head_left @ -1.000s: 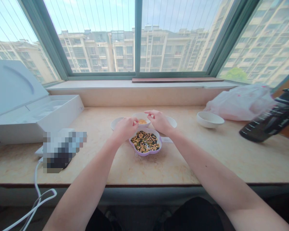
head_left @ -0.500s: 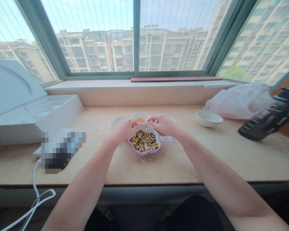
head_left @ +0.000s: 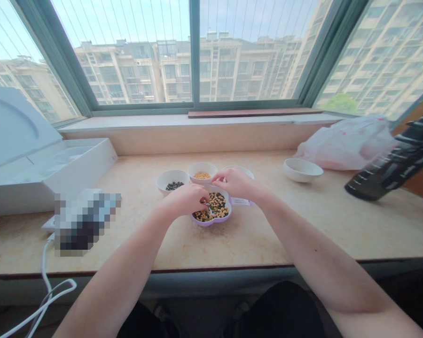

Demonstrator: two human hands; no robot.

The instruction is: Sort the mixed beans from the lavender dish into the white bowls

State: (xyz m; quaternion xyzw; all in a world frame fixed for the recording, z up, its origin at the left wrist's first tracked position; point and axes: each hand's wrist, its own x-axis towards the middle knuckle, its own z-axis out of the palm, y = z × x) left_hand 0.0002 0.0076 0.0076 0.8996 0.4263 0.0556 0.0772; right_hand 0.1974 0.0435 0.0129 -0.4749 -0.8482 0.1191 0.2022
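Observation:
A purple-rimmed, flower-shaped dish (head_left: 211, 223) holds mixed yellow, black and green beans (head_left: 219, 202). My left hand (head_left: 188, 201) reaches over its left side, fingertips pinched down among the beans; whatever is between them is too small to make out. My right hand (head_left: 238, 182) hovers over the dish's far right edge, close to a white bowl of yellow beans (head_left: 202, 176). Its fingers are drawn together, and anything in them is hidden. Left of that bowl stands a white bowl with black beans (head_left: 174, 186). Another white bowl (head_left: 247, 172) is partly covered by my right hand.
To the right are a separate white bowl (head_left: 303, 170), a plastic bag (head_left: 348, 143) and a dark bottle (head_left: 380, 171). A white box (head_left: 81, 171) with its lid up stands at left, near a blurred object (head_left: 88, 223) and a white cable (head_left: 45, 263). The counter's front edge faces me.
My left hand has moved from beside the yellow-bean bowl down into the dish, uncovering the black beans. My right hand stays near the same bowl. The view has shifted slightly.

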